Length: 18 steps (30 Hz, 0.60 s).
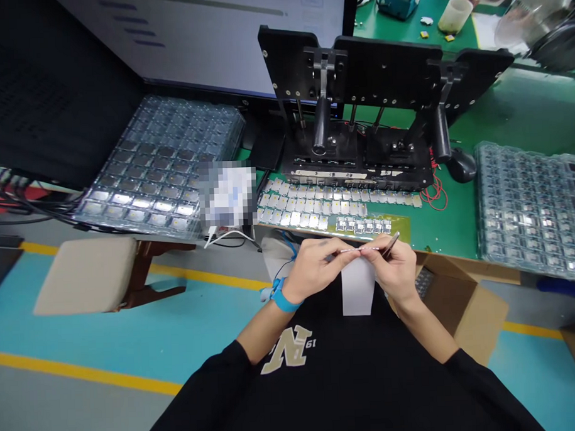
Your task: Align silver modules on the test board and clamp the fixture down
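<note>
Left hand (pixel 320 269) and right hand (pixel 394 267) pinch the top end of a white sheet (pixel 357 293), just before the bench (pixel 457 225); right also grips a slim tool (pixel 391 243). Possible fault: crowded right grip loosens, dropping tool or sheet.

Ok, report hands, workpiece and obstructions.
Left hand and right hand together, pinching a thin piece, mostly hidden. Slim tool also in right hand. White sheet just below; no obstruction visible.
</note>
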Each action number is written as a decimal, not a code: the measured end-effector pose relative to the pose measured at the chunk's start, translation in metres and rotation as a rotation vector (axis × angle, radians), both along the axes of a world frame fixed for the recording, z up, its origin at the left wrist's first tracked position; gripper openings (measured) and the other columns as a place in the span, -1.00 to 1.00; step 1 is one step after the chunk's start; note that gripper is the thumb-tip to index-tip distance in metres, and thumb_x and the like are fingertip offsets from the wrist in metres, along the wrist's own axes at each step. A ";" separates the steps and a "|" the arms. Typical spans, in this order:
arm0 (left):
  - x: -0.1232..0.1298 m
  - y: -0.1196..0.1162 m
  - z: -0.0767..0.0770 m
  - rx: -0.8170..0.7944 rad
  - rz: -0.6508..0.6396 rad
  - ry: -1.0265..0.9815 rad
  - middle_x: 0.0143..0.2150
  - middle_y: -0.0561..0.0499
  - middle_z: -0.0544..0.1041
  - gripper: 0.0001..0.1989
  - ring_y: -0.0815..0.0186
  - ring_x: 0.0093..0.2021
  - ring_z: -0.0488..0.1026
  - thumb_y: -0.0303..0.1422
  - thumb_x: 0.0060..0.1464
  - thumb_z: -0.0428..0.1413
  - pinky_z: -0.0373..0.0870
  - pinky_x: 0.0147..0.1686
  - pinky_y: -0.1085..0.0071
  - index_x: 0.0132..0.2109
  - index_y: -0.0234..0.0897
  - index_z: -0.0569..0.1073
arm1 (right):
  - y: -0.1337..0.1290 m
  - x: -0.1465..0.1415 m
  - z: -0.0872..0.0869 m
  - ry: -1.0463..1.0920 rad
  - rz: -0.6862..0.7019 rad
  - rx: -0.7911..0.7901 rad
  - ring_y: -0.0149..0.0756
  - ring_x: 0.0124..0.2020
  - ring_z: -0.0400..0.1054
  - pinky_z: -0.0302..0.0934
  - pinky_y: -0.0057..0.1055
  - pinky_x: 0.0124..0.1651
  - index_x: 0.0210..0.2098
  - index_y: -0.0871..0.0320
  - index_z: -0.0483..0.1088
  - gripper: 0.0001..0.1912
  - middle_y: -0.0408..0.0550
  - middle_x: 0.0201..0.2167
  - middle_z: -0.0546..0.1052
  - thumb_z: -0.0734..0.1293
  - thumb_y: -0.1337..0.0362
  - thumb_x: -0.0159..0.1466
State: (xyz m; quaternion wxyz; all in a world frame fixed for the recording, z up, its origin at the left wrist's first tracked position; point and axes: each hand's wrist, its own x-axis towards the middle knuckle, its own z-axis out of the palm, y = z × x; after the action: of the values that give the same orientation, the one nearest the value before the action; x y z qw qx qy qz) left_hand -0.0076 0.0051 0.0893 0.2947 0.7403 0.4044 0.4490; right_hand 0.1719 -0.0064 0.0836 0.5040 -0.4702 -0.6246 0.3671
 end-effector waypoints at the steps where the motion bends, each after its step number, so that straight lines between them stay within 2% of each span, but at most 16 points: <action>1: 0.000 0.000 -0.001 -0.003 0.000 -0.002 -0.48 0.09 0.60 -0.75 0.48 -0.53 0.48 -0.23 0.28 0.15 0.33 -0.52 0.57 -0.31 -0.26 0.60 | 0.000 0.000 0.000 0.000 0.001 0.003 -0.43 -0.50 0.36 0.16 -0.45 -0.42 -0.38 0.07 0.55 -0.91 -0.20 -0.52 0.53 0.43 0.28 0.27; 6: 0.001 0.000 -0.001 0.004 -0.005 -0.015 -0.48 0.10 0.59 -0.75 0.49 -0.54 0.46 -0.24 0.29 0.14 0.31 -0.52 0.57 -0.31 -0.27 0.59 | 0.000 -0.001 0.001 -0.009 -0.008 -0.010 -0.45 -0.50 0.36 0.17 -0.47 -0.41 -0.40 0.08 0.55 -0.90 -0.19 -0.52 0.53 0.43 0.28 0.27; 9: 0.001 0.002 0.000 0.007 0.018 0.006 -0.52 0.11 0.56 -0.71 0.50 -0.57 0.42 -0.22 0.29 0.13 0.29 -0.54 0.57 -0.34 -0.28 0.57 | 0.003 0.000 -0.003 0.059 0.026 -0.116 -0.44 -0.47 0.37 0.20 -0.48 -0.40 -0.39 0.09 0.55 -0.87 -0.16 -0.48 0.53 0.43 0.22 0.28; 13: -0.002 0.005 0.003 0.021 0.051 0.032 -0.51 0.12 0.57 -0.71 0.52 -0.57 0.41 -0.24 0.29 0.14 0.27 -0.55 0.58 -0.36 -0.29 0.55 | 0.009 0.011 -0.004 0.314 0.184 -0.315 -0.50 -0.48 0.26 0.16 -0.53 -0.47 -0.15 0.05 0.56 -0.79 -0.15 -0.41 0.42 0.42 0.10 0.28; 16: -0.004 0.005 0.005 0.036 0.071 0.041 -0.52 0.13 0.56 -0.71 0.53 -0.57 0.41 -0.25 0.29 0.15 0.28 -0.54 0.58 -0.38 -0.29 0.53 | 0.016 0.024 0.007 0.499 0.185 -0.345 -0.55 -0.49 0.17 0.12 -0.56 -0.51 0.00 -0.01 0.52 -0.71 -0.17 -0.39 0.30 0.40 0.13 0.30; 18: -0.004 0.005 0.006 0.042 0.067 0.037 -0.53 0.13 0.55 -0.71 0.53 -0.57 0.41 -0.25 0.29 0.14 0.27 -0.54 0.58 -0.39 -0.29 0.52 | 0.021 0.029 0.019 0.541 0.163 -0.275 -0.52 -0.44 0.24 0.16 -0.57 -0.51 -0.01 0.00 0.53 -0.71 -0.15 -0.38 0.30 0.42 0.15 0.28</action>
State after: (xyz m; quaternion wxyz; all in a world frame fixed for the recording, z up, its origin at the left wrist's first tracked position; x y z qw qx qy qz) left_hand -0.0115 0.0101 0.0955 0.2564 0.7405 0.4249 0.4531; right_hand 0.2010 0.0144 0.1025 0.5526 -0.3675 -0.4478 0.5992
